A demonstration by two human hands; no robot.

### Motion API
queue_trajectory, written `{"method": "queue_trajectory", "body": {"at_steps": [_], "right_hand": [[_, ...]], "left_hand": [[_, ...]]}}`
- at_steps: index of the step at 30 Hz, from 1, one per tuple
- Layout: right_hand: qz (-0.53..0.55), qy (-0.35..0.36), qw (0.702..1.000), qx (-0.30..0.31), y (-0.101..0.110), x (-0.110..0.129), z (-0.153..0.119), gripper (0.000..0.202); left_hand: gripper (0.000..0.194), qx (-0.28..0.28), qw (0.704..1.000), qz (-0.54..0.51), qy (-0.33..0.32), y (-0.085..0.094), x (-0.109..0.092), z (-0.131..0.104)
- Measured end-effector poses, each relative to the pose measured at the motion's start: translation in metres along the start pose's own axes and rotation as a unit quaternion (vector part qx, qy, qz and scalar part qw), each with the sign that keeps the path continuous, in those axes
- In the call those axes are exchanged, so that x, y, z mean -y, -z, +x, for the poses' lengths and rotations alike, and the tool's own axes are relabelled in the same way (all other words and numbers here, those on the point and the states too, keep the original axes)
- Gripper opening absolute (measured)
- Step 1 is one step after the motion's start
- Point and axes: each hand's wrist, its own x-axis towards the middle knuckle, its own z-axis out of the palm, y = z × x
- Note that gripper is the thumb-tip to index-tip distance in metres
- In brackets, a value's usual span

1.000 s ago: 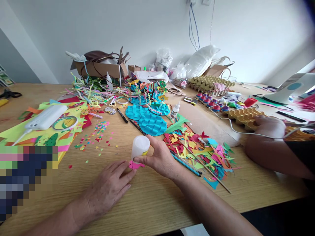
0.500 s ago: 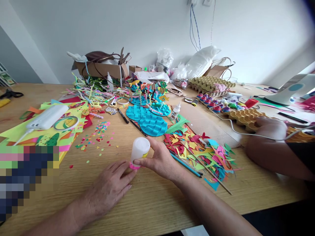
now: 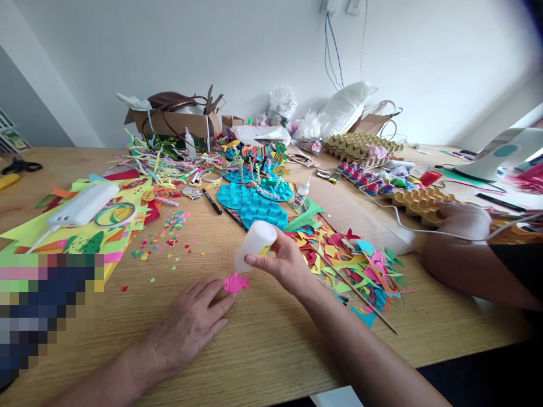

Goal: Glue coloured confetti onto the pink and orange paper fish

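My right hand (image 3: 286, 263) is wrapped round a white glue bottle (image 3: 254, 243) with a bit of yellow label showing. The bottle is tipped base up, and its nozzle end is hidden behind the fingers. Just below it, a small pink paper fish (image 3: 236, 283) lies on the wooden table. My left hand (image 3: 197, 305) rests on the tabletop, its forefinger and thumb steadying the head end of the fish, whose tail points right.
Coloured paper scraps (image 3: 348, 254) with a wooden stick (image 3: 360, 294) lie to the right. Behind stand blue paper-covered discs (image 3: 263, 212) and another glue bottle (image 3: 302, 192). A white glue gun (image 3: 82, 206) rests on paper sheets at left. Another person's arm (image 3: 458, 254) reaches in from the right, over egg trays (image 3: 416, 202).
My right hand has lifted the glue bottle up and to the right, off the pink fish, so that the whole fish now shows. My left hand has stayed in place.
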Motion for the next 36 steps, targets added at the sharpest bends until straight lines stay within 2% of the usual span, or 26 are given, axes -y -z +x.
{"method": "queue_trajectory", "body": {"at_steps": [3,7,13,18,21,24,26,28,31,33,36], "right_hand": [[0.161,-0.045,0.985,-0.032,0.005,-0.008,0.005,0.04],[0.281,-0.063,0.955,-0.07,0.009,-0.017,0.011,0.028],[0.385,-0.139,0.907,-0.099,0.012,-0.025,0.014,0.022],[0.435,-0.18,0.874,-0.122,0.015,-0.029,0.016,0.024],[0.444,-0.186,0.867,-0.128,0.011,-0.027,0.015,0.023],[0.456,-0.185,0.862,-0.122,0.004,-0.02,0.015,0.023],[0.462,-0.195,0.857,-0.118,-0.002,-0.015,0.016,0.023],[0.466,-0.209,0.852,-0.113,-0.008,-0.011,0.017,0.022],[0.474,-0.212,0.849,-0.1,-0.016,-0.007,0.019,0.021],[0.483,-0.21,0.845,-0.091,-0.022,-0.006,0.02,0.02],[0.481,-0.229,0.844,-0.06,-0.028,-0.004,0.025,0.023]], "left_hand": [[0.036,-0.008,1.0,-0.007,0.002,0.001,0.0,0.001],[0.036,-0.029,0.999,-0.011,0.005,0.0,0.001,0.001],[0.04,-0.044,0.999,-0.031,0.012,-0.005,0.004,-0.004],[0.036,-0.077,0.988,-0.126,0.042,0.003,0.01,-0.002],[0.043,-0.084,0.961,-0.24,0.111,0.012,0.012,0.009],[0.055,-0.084,0.911,-0.354,0.194,0.015,0.012,0.029],[0.061,-0.103,0.88,-0.405,0.224,0.011,0.011,0.045],[0.064,-0.134,0.861,-0.44,0.216,0.004,0.011,0.062],[0.056,-0.203,0.838,-0.473,0.183,-0.004,0.012,0.083],[0.048,-0.23,0.832,-0.475,0.168,-0.005,0.014,0.091],[0.041,-0.255,0.842,-0.446,0.163,0.0,0.018,0.097]]}}
